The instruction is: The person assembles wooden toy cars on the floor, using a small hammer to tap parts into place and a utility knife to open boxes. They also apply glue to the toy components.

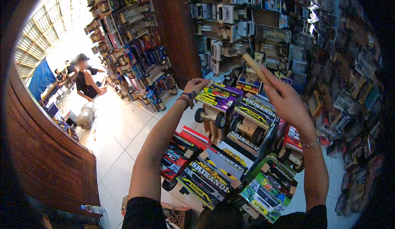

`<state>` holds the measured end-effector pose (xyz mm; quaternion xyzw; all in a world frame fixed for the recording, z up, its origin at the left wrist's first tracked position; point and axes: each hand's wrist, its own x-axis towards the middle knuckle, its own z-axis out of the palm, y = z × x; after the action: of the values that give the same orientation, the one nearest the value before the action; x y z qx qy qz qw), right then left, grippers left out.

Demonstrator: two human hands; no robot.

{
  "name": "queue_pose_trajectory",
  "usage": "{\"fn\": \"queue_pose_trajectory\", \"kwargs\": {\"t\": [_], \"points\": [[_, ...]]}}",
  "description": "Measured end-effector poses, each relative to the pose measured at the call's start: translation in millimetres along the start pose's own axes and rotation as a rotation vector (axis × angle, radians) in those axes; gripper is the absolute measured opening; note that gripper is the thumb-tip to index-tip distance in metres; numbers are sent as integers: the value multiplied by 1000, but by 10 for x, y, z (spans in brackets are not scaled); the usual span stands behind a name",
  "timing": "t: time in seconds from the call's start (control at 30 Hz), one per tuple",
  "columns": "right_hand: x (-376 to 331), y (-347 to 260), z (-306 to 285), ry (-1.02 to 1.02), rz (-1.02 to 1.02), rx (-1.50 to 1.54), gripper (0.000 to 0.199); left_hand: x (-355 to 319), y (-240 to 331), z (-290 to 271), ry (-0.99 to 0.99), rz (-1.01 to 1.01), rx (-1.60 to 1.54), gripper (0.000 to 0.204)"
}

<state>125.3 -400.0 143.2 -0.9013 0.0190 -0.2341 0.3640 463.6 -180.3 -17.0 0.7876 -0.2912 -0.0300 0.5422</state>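
My right hand is closed round a pale wooden stick, raised and tilted above the toy trucks. The fingers of my left hand are pinched together beside the upper left corner of a purple and yellow wooden toy truck; what they hold, if anything, is too small to make out. That truck has black wheels and bare wood underneath. Close to its right sits a grey and black toy truck. Nearer me lie a red toy truck, a black and yellow one and a green one.
Shelves stacked with wooden toy trucks rise ahead, and more stacks line the right. A brown wooden door stands at the left, with a plastic bottle by its foot. Beyond the bright doorway a person sits on the tiled floor.
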Motion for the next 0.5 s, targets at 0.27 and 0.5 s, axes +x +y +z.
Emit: {"fn": "queue_pose_trajectory", "kwargs": {"t": [0.27, 0.5], "points": [[-505, -153, -373, 157, 76, 245, 49, 43, 272, -153, -66, -194, 82, 56], [-537, 225, -471, 173, -20, 21, 48, -585, 923, -1072, 31, -30, 233, 56]]}}
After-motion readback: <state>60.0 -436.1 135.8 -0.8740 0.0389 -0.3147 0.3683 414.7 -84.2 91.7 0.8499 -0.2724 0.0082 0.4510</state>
